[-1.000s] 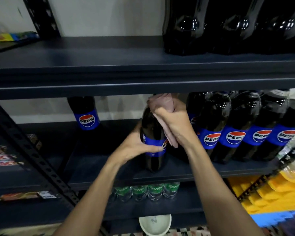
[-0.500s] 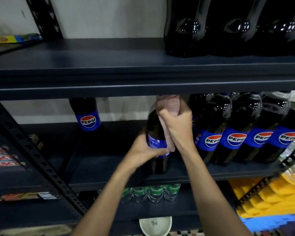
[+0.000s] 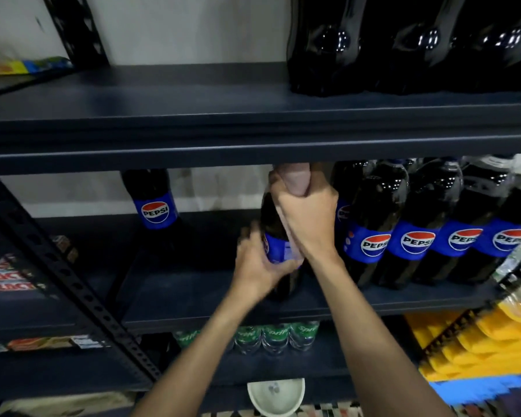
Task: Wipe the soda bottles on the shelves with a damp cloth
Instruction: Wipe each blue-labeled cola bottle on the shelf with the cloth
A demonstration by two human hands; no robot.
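The cap and neck of the held bottle (image 3: 272, 218) lay hidden behind the cloth (image 3: 295, 182), the right hand (image 3: 310, 218) and the front lip of the upper shelf (image 3: 193, 145). Its label was mostly covered by the left hand (image 3: 259, 266), whose fingers were smeared by blur. The upper picture edge cut off the dark bottles (image 3: 328, 55) on top, and the lower edge cut the white bowl (image 3: 275, 397). The wrappers (image 3: 9, 278) at far left were too blurred to read.

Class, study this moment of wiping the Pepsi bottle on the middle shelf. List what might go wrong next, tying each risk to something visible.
1. The bottle stands near the front of the middle shelf; a hard wipe with the cloth in the right hand might tip it, though the left hand steadies it.
2. The right forearm passes close to the row of Pepsi bottles and might knock one.
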